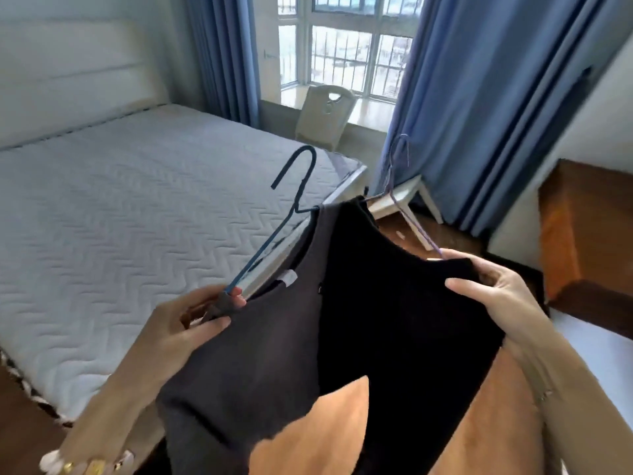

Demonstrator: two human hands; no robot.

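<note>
Your left hand (pixel 185 323) pinches the dark grey top (pixel 260 354) and its blue wire hanger (pixel 274 234) at 8 o'clock. Your right hand (pixel 489 286) grips the black top (pixel 394 303) at 3 o'clock. You're likely sorting them, so next slide one hanger free.

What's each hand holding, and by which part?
The left hand pinches the grey top at its shoulder; the right hand grips the black top at its shoulder.
</note>
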